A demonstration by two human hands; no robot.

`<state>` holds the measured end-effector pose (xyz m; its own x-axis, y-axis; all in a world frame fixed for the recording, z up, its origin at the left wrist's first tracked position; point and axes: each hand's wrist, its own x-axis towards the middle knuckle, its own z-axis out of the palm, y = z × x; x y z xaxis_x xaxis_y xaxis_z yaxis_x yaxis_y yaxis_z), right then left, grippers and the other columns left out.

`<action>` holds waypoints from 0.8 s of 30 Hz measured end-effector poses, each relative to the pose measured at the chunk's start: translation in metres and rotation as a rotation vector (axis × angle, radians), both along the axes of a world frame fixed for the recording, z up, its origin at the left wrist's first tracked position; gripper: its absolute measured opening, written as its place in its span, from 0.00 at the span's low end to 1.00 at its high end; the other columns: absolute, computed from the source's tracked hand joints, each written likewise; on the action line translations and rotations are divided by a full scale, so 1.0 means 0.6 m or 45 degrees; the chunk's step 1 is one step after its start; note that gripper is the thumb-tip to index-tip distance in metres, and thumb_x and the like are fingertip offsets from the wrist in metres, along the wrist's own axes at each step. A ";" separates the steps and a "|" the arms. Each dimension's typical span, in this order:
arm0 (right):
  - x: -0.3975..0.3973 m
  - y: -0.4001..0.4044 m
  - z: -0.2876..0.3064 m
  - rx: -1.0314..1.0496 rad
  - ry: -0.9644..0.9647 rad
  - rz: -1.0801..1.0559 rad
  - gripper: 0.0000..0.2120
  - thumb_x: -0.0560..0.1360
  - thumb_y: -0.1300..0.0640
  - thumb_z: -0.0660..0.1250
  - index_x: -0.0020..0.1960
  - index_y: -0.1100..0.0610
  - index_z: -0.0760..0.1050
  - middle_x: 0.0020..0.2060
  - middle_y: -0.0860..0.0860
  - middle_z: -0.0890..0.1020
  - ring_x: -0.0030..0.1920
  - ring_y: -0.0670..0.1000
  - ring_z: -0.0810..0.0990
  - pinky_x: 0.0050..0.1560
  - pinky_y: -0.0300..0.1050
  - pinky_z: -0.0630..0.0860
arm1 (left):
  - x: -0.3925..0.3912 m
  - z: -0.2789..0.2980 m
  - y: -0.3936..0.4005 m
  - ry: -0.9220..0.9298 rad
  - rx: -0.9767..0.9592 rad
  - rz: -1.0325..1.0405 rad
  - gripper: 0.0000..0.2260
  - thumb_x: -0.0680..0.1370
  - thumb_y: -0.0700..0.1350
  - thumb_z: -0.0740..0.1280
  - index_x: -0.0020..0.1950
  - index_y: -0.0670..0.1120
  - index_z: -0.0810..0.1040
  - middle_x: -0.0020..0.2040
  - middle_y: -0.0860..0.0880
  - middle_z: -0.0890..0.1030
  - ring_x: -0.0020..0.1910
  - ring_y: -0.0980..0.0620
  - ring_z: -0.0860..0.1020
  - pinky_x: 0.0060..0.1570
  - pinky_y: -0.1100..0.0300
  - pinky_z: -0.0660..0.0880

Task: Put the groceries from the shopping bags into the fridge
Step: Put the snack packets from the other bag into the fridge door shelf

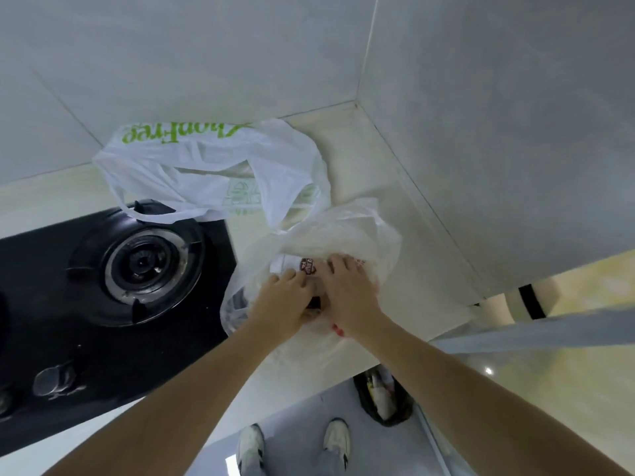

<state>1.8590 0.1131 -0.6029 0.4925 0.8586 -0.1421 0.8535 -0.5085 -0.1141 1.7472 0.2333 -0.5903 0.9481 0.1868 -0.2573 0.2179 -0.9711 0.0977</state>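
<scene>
Two shopping bags lie on the pale countertop [371, 149]. The far one is a white plastic bag [206, 166] with green lettering, slumped and open. The near one is a thin translucent bag [360, 231]. Both my hands are inside its mouth. My left hand [281, 300] and my right hand [347, 290] have their fingers curled round a packaged item [302, 266] with a white wrapper and a round brown label. A dark part of the contents shows between my hands; the rest is hidden by my hands and the plastic.
A black gas hob [113, 304] with a round burner [141, 266] and knobs sits left of the bags. Tiled walls meet in a corner behind the counter. A small bin [385, 396] with rubbish stands on the floor by my feet. A grey bar crosses at right.
</scene>
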 end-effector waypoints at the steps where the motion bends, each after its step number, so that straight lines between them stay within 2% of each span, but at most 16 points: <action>1: 0.001 -0.002 0.003 -0.021 -0.010 0.011 0.26 0.75 0.53 0.71 0.70 0.53 0.69 0.63 0.57 0.73 0.63 0.61 0.75 0.66 0.54 0.73 | -0.001 -0.004 -0.005 0.020 0.026 -0.018 0.20 0.77 0.57 0.70 0.66 0.50 0.79 0.63 0.49 0.79 0.62 0.46 0.76 0.56 0.51 0.74; 2: 0.003 -0.006 0.004 -0.064 -0.005 0.019 0.32 0.71 0.53 0.75 0.72 0.52 0.67 0.62 0.56 0.73 0.61 0.60 0.76 0.63 0.53 0.74 | -0.002 -0.007 -0.009 0.040 0.050 -0.031 0.18 0.76 0.55 0.72 0.63 0.50 0.80 0.61 0.49 0.80 0.60 0.46 0.77 0.54 0.51 0.74; 4: 0.007 -0.015 0.006 -0.112 0.041 0.041 0.51 0.55 0.51 0.85 0.73 0.50 0.64 0.58 0.56 0.73 0.55 0.57 0.76 0.55 0.52 0.77 | -0.004 -0.013 -0.017 0.078 0.100 -0.046 0.15 0.73 0.49 0.75 0.58 0.49 0.82 0.55 0.49 0.82 0.54 0.47 0.79 0.47 0.53 0.74; 5: 0.008 -0.019 0.008 -0.117 0.051 0.038 0.56 0.49 0.51 0.86 0.73 0.49 0.63 0.57 0.55 0.72 0.53 0.56 0.76 0.53 0.51 0.77 | -0.004 -0.017 -0.020 0.080 0.119 -0.052 0.14 0.71 0.47 0.75 0.56 0.49 0.83 0.52 0.49 0.82 0.50 0.47 0.80 0.44 0.54 0.74; 6: 0.008 -0.021 0.008 -0.108 0.035 0.040 0.58 0.48 0.51 0.86 0.73 0.49 0.63 0.56 0.55 0.72 0.52 0.56 0.75 0.52 0.50 0.77 | -0.004 -0.018 -0.021 0.063 0.123 -0.055 0.13 0.70 0.47 0.76 0.54 0.49 0.83 0.49 0.50 0.83 0.48 0.47 0.80 0.42 0.54 0.74; 8: 0.006 -0.025 0.014 -0.016 -0.015 0.032 0.51 0.50 0.51 0.85 0.70 0.50 0.68 0.52 0.53 0.75 0.49 0.55 0.77 0.48 0.48 0.77 | -0.001 -0.013 -0.022 0.000 0.092 -0.063 0.09 0.72 0.47 0.75 0.51 0.50 0.83 0.47 0.50 0.83 0.46 0.48 0.80 0.42 0.54 0.74; 11: -0.002 -0.032 0.033 0.149 -0.029 0.032 0.23 0.67 0.53 0.78 0.59 0.51 0.76 0.48 0.51 0.78 0.48 0.55 0.80 0.43 0.46 0.79 | 0.003 0.018 -0.018 -0.118 -0.001 -0.048 0.03 0.75 0.46 0.73 0.48 0.50 0.82 0.45 0.52 0.83 0.45 0.48 0.81 0.42 0.55 0.71; 13: -0.009 -0.038 0.056 0.267 0.074 -0.001 0.15 0.72 0.60 0.73 0.57 0.52 0.77 0.49 0.51 0.78 0.48 0.54 0.80 0.39 0.47 0.81 | 0.002 0.048 -0.013 -0.165 -0.054 -0.026 0.01 0.77 0.46 0.71 0.47 0.50 0.83 0.45 0.52 0.84 0.44 0.47 0.81 0.42 0.55 0.70; 16: -0.022 -0.043 0.098 0.456 0.239 -0.086 0.14 0.71 0.66 0.68 0.53 0.53 0.76 0.48 0.48 0.77 0.45 0.52 0.79 0.39 0.47 0.79 | 0.000 0.109 -0.008 -0.196 -0.130 0.043 0.07 0.81 0.49 0.67 0.54 0.51 0.83 0.50 0.52 0.84 0.50 0.48 0.81 0.45 0.56 0.69; 18: -0.028 -0.045 0.136 0.616 0.312 -0.163 0.16 0.72 0.66 0.66 0.56 0.52 0.76 0.46 0.47 0.78 0.46 0.49 0.78 0.42 0.47 0.79 | -0.005 0.153 -0.002 -0.241 -0.197 0.120 0.07 0.81 0.50 0.67 0.56 0.52 0.83 0.50 0.53 0.83 0.51 0.49 0.80 0.44 0.57 0.68; 21: -0.029 -0.051 0.211 0.745 0.461 -0.280 0.25 0.74 0.65 0.68 0.68 0.51 0.71 0.47 0.48 0.80 0.49 0.50 0.78 0.47 0.47 0.78 | -0.010 0.228 0.013 -0.320 -0.299 0.234 0.02 0.79 0.50 0.71 0.49 0.55 0.83 0.45 0.56 0.83 0.46 0.53 0.82 0.43 0.55 0.76; 24: -0.024 -0.069 0.298 0.895 0.578 -0.339 0.24 0.74 0.64 0.71 0.67 0.51 0.71 0.46 0.49 0.83 0.49 0.50 0.83 0.52 0.51 0.82 | -0.002 0.311 0.023 -0.364 -0.372 0.254 0.04 0.77 0.51 0.74 0.43 0.54 0.82 0.41 0.57 0.84 0.44 0.55 0.82 0.45 0.52 0.79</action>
